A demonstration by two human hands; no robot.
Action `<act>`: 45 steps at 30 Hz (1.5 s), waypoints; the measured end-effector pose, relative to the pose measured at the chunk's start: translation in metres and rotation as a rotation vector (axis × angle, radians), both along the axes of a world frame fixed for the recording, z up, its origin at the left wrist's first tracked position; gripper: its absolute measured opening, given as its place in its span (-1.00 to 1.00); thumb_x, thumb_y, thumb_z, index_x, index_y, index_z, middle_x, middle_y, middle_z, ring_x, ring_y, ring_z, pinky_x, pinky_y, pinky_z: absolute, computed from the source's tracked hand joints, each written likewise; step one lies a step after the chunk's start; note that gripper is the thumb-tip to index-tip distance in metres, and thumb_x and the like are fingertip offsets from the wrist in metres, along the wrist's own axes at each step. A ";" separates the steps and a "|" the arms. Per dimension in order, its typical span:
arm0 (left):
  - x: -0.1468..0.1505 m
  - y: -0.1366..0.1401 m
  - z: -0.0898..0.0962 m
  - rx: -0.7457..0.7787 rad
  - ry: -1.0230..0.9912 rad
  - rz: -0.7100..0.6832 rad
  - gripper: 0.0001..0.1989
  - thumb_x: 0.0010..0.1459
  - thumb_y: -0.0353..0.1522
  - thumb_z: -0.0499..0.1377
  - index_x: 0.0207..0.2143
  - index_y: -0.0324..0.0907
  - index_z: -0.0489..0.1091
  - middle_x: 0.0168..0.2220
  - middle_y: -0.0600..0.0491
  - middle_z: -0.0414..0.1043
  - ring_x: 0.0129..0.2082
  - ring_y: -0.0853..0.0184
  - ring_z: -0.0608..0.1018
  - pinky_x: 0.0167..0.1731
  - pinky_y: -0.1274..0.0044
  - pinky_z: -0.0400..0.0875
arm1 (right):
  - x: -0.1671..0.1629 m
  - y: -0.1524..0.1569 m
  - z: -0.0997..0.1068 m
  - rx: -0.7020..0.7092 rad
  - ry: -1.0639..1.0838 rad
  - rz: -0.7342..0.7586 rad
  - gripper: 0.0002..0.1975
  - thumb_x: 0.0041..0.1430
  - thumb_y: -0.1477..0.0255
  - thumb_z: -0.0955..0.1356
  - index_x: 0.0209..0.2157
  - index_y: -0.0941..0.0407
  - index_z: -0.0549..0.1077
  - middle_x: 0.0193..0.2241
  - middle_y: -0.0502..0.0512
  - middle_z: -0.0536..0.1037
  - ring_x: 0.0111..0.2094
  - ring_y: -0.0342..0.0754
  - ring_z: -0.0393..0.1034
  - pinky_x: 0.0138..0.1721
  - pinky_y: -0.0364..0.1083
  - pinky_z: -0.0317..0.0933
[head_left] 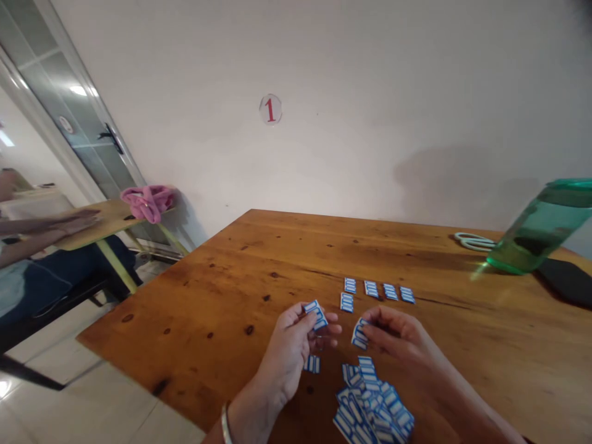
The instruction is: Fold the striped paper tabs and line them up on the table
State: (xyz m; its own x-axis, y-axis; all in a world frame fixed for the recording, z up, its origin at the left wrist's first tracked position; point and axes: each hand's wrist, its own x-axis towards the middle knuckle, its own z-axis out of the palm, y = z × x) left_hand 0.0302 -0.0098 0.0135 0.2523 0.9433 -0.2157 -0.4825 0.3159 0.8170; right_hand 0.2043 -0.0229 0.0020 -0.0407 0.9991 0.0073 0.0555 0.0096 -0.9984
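My left hand (291, 345) pinches a small blue-and-white card (316, 315) between thumb and fingers, above the wooden table. Another such card (359, 333) is held at its edge by my right hand (398, 333), a little to the right. Below my hands lies a loose pile of the same cards (372, 407). Beyond them, several cards (370, 288) lie in a row, with a single card (346, 302) just in front of the row's left end. Partly hidden by my left hand, one more card (312, 364) rests on the table.
A green bottle (539, 228) stands at the right beside a coiled white cable (474, 242) and a dark flat object (567, 280). At the left, another person's hands (69, 225) rest on a separate table (111, 222) with a pink cloth item (148, 200).
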 end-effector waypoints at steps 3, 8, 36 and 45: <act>0.025 0.015 0.004 0.054 0.039 -0.008 -0.82 -0.15 -0.34 0.27 -0.48 -0.23 0.35 -0.48 0.04 0.46 -0.50 0.40 0.48 -0.50 0.60 0.31 | 0.008 0.001 -0.001 -0.071 0.237 -0.121 -0.74 -0.16 0.24 0.43 -0.52 0.13 0.40 -0.61 -0.07 0.37 -0.60 -0.21 0.19 -0.56 -0.20 0.08; 0.046 0.033 -0.001 0.054 0.073 -0.009 -0.81 -0.26 -0.39 0.30 -0.56 -0.24 0.35 -0.64 0.17 0.33 -0.71 0.57 0.25 -0.73 0.69 0.00 | 0.015 0.002 -0.001 -0.058 0.382 -0.225 -0.74 -0.24 0.29 0.48 -0.55 0.14 0.42 -0.62 -0.05 0.39 -0.59 -0.20 0.20 -0.57 -0.21 0.06; 0.054 0.014 -0.017 0.276 0.270 -0.140 -0.92 -0.16 -0.40 0.21 -0.57 -0.23 0.36 -0.57 0.11 0.36 -0.55 0.44 0.35 -0.48 0.60 0.23 | 0.001 -0.003 -0.016 -0.133 0.490 -0.228 -0.73 -0.13 0.31 0.46 -0.38 0.15 0.41 -0.54 0.00 0.46 -0.51 -0.14 0.33 -0.52 -0.18 0.16; 0.053 0.008 -0.013 0.429 0.477 -0.150 -0.93 -0.09 -0.45 0.13 -0.50 -0.22 0.42 -0.50 0.06 0.42 -0.45 0.36 0.41 -0.40 0.57 0.27 | 0.008 -0.001 -0.009 -0.029 0.339 -0.279 -0.74 -0.17 0.30 0.46 -0.51 0.14 0.37 -0.59 -0.05 0.42 -0.56 -0.19 0.26 -0.54 -0.21 0.14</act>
